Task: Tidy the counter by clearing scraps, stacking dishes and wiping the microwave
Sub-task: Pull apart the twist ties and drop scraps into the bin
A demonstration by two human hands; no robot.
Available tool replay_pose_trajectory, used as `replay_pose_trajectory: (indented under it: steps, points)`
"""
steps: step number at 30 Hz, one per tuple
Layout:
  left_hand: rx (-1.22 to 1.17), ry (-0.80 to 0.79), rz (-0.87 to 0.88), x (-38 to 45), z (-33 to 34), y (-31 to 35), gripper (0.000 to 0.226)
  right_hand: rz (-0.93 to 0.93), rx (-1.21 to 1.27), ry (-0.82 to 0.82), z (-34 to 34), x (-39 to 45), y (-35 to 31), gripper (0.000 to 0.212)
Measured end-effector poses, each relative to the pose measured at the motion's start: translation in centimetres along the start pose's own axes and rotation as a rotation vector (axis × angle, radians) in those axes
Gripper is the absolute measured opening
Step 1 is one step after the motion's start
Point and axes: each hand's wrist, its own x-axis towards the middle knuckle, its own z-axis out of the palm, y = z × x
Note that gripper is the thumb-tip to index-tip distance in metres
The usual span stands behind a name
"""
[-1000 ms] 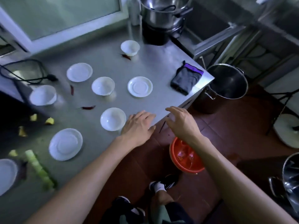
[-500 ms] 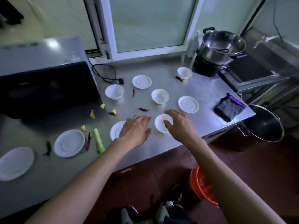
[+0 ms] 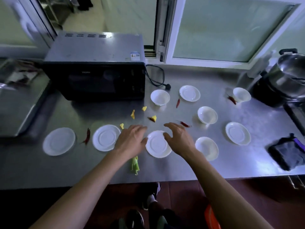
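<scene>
Both hands hover low over the steel tabletop (image 3: 247, 162), holding nothing. My left hand (image 3: 131, 141) has its fingers relaxed and nearly straight, its thumb at the left rim of a white saucer (image 3: 157, 144); whether it touches, I cannot tell. My right hand (image 3: 179, 139) is spread with fingers lightly bent above the same saucer's right rim, thumb over the plate. Under my left wrist lies a green vegetable stalk (image 3: 135, 165). Just beyond my left fingertips sit yellow scraps (image 3: 132, 114), and a red chili (image 3: 184, 124) lies just past my right fingertips. Left of my left hand are two more saucers (image 3: 105, 138), with another chili (image 3: 87, 137) between them. Right of my right hand stands a white bowl (image 3: 207, 148), and farther right a saucer (image 3: 237, 133) and a dark cloth (image 3: 287, 152). Beyond both hands, at the back left, stands the black microwave (image 3: 97, 76), with more bowls (image 3: 160, 97) to its right.
</scene>
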Motion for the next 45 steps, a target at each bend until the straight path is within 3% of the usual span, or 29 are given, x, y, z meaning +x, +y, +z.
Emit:
replay_pose_trajectory:
  steps: [16,27,35,45]
  points:
    - [-0.070,-0.055,-0.207,8.3,3.7,-4.3,0.033,-0.065,-0.038,-0.199,6.3,11.4,2.2,0.043]
    - [-0.098,-0.127,-0.176,14.7,6.0,-7.6,0.039,0.032,-0.110,-0.216,9.0,16.2,1.6,0.048]
    - [-0.065,-0.092,-0.122,18.9,7.5,-9.3,0.036,0.068,-0.221,-0.269,11.6,17.1,1.4,0.036]
    - [-0.040,-0.100,-0.070,22.4,8.5,-10.6,0.031,0.084,-0.158,-0.162,12.5,17.8,2.9,0.023]
